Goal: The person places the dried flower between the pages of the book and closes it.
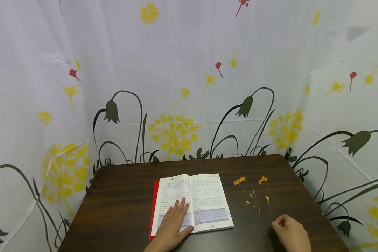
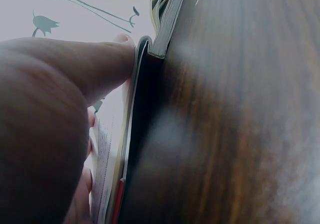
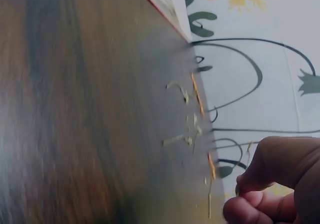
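An open book (image 1: 208, 196) with a red cover edge lies on the dark wooden table. My left hand (image 1: 174, 224) rests flat on its left page, fingers straight, thumb near the bottom of the spine. In the left wrist view the thumb (image 2: 107, 64) lies along the page edge. To the right, my right hand (image 1: 291, 231) pinches the lower stem of a thin dried flower (image 1: 267, 198) between thumb and fingertips; its small yellow head points away from me. Beside it lie an orange dried flower (image 1: 263, 180), another orange one (image 1: 239, 181) and several pale sprigs (image 1: 253, 194).
The brown tabletop (image 1: 119, 199) ends at its back edge against a white curtain (image 1: 176, 70) printed with yellow, red and dark green flowers. The curtain also wraps round the left and right sides. A strip of red cover (image 1: 153, 210) shows left of the pages.
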{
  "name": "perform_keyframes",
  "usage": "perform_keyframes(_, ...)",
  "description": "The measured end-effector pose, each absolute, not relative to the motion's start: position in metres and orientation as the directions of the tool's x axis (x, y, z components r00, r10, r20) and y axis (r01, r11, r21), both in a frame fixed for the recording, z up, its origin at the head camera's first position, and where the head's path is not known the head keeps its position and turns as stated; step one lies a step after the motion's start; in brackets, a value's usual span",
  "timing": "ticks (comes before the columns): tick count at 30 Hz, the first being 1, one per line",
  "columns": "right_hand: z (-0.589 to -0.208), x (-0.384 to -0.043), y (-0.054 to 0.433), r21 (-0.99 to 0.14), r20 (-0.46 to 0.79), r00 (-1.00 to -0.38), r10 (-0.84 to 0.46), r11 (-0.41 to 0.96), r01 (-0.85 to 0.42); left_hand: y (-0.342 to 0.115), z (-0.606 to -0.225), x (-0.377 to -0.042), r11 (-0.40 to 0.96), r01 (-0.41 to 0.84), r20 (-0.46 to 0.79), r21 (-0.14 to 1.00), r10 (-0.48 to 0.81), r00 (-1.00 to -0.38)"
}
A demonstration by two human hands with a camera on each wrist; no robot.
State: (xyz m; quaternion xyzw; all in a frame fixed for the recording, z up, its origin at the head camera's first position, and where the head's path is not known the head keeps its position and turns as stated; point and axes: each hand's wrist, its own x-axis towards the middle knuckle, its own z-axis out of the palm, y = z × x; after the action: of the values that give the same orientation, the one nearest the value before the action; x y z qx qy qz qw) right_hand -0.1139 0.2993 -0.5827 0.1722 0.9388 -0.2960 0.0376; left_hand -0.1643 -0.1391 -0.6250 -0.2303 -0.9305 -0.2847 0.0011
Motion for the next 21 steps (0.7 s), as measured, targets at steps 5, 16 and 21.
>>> perform_keyframes(5,-0.584,-0.119,0.282,-0.575,-0.118,-0.946,0.302,0.756,0.313,-0.140,-0.628,-0.165,0.739,0.430,0.124,0.518,0.432,-0.893)
perform_keyframes(16,-0.583,-0.140,0.235,-0.678,-0.047,-0.963,0.265,0.699,0.225,-0.141,-0.627,-0.164,0.736,0.431,0.123,0.521,0.435,-0.892)
perform_keyframes(21,-0.581,-0.153,0.216,-0.704,0.008,-0.970,0.245,0.690,0.168,-0.142,-0.627,-0.164,0.732,0.421,0.106,0.537,0.436,-0.894)
